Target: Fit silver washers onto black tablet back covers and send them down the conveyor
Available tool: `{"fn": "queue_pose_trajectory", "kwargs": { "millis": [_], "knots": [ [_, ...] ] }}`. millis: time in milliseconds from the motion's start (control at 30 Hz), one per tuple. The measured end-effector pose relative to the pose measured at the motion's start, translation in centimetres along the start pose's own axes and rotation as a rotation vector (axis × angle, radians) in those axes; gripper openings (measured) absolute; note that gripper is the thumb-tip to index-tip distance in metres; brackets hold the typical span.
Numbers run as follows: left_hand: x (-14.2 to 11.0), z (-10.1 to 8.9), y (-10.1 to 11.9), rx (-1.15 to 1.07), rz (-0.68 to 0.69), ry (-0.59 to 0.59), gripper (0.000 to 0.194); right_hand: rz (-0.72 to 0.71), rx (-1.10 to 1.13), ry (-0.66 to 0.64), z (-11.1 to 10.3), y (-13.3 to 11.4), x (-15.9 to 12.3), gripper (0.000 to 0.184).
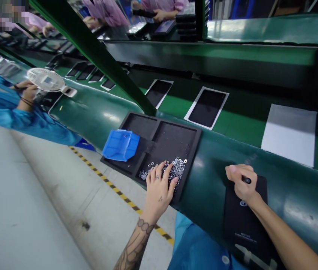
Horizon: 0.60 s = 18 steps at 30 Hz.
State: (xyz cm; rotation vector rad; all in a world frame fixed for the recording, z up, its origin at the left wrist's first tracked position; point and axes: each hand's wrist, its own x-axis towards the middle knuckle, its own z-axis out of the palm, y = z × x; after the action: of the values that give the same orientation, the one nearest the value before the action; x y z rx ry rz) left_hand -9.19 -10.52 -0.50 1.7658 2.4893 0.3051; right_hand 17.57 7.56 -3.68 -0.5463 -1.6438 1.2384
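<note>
My left hand [160, 183] reaches into a black foam tray [173, 138], its fingers spread and touching a pile of small shiny ring-shaped parts [179, 167]. Whether a part is between the fingertips is hidden. My right hand [242, 182] is closed in a fist around a black pen-like tool [246, 180]; only its round end shows. Below that fist lies a black tablet [239, 221] with a pale logo and small print, face down on the green bench. The right forearm covers part of it.
A blue plastic bin [121, 145] sits in the tray's left part. Beyond, tablets [208, 107] lie on white sheets along a green belt, with a white sheet [290, 133] at right. A green post [97, 56] slants across. At left, a co-worker's hands are near a white fan [46, 79].
</note>
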Motion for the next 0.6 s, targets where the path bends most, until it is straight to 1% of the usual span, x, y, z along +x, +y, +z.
{"fn": "queue_pose_trajectory", "kwargs": {
  "millis": [133, 233, 300, 433, 533, 600],
  "knots": [
    [0.2, -0.4, 0.4, 0.028, -0.016, -0.001, 0.043, -0.051, 0.021, -0.027, 0.2, -1.0, 0.6, 0.046],
    [0.8, -0.7, 0.4, 0.020, 0.018, -0.029, 0.038, -0.137, -0.011, -0.097, 0.7, -1.9, 1.3, 0.044],
    [1.2, -0.9, 0.1, -0.005, 0.046, -0.048, 0.036, -0.167, -0.036, -0.115, 0.8, -2.0, 1.4, 0.043],
    [2.2, -1.3, -0.5, -0.080, 0.063, -0.067, 0.030, -0.074, 0.037, -0.006, 0.5, -1.1, 0.7, 0.043],
    [2.8, -1.6, -0.6, -0.128, 0.069, -0.080, 0.024, 0.002, 0.040, 0.007, 0.2, -0.3, 0.0, 0.046],
    [3.2, -1.8, -0.6, -0.143, 0.085, -0.083, 0.022, 0.021, 0.030, 0.014, 0.1, -0.1, -0.2, 0.047]
  ]
}}
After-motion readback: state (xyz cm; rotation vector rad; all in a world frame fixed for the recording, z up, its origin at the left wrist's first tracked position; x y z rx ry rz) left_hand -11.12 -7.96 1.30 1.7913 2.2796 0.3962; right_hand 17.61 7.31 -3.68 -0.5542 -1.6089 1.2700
